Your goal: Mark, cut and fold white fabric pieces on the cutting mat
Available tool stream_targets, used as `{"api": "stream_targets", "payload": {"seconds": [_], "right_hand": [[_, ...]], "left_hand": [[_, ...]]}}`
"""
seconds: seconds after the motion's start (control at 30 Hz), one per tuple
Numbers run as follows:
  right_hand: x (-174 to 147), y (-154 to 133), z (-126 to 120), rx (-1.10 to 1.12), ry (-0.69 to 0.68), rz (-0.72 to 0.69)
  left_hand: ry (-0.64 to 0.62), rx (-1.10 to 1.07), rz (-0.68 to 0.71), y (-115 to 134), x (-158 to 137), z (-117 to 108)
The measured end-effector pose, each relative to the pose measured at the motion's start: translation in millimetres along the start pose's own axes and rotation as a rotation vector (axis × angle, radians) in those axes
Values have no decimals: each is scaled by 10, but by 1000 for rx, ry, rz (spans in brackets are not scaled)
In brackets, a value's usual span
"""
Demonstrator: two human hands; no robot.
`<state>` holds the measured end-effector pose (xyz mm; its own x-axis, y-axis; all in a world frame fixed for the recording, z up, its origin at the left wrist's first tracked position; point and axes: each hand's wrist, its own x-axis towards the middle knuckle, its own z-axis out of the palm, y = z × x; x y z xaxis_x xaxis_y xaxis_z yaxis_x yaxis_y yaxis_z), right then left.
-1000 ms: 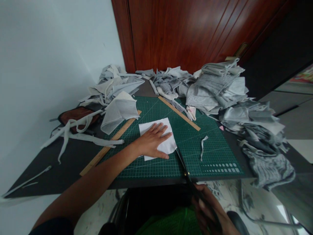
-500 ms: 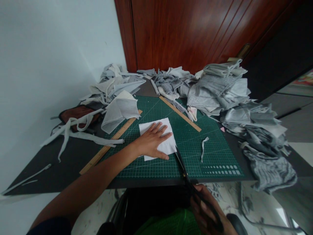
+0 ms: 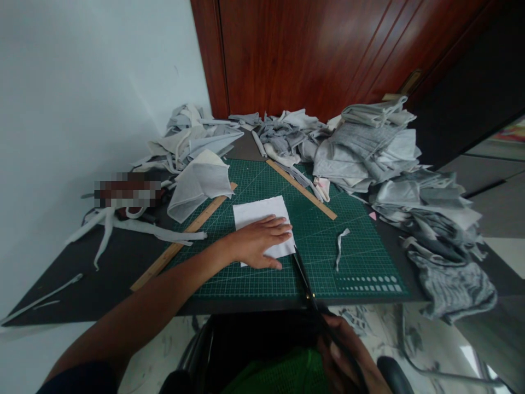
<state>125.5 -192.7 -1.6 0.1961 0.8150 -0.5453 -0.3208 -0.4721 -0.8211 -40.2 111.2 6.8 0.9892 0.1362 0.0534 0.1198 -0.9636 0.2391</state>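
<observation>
A white, roughly square piece of cloth (image 3: 257,209) lies on the green cutting mat (image 3: 320,241). My left hand (image 3: 262,241) rests flat on it with the fingers stretched out, covering its middle and right part. My right hand (image 3: 348,350) grips the handles of black scissors (image 3: 305,282) at the table's front edge. The scissor tips touch the cloth's right edge near its lower corner, and the blades look nearly closed. Part of the right hand is dark and hard to make out.
Wooden rulers (image 3: 301,189) (image 3: 184,238) lie on either side of the cloth. A twisted scrap strip (image 3: 339,249) is on the mat's right. Grey and white fabric heaps (image 3: 361,153) (image 3: 192,137) line the back and sides. A brown door (image 3: 303,54) stands behind the table.
My left hand has turned and slid slightly right on the cloth, its fingers now closer together and uncovering the upper left part. The scissor blades have closed a little.
</observation>
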Motion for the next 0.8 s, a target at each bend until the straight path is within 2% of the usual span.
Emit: {"api": "stream_targets", "payload": {"seconds": [0.2,0.43,0.53,0.67,0.8], "right_hand": [[5,-62,17,17,-1,10],[26,-94,88,31,-2,47],[24,-90,125,32,18,28],[-1,-103,197,62,41,38],[-21,-113,236,61,34,43]], "left_hand": [[30,-29,9,-28,-2,0],[105,68,-23,-13,-9,-70],[129,106,-111,11,7,-52],[133,142,-317,28,8,41],[78,147,-359,22,-13,93]]}}
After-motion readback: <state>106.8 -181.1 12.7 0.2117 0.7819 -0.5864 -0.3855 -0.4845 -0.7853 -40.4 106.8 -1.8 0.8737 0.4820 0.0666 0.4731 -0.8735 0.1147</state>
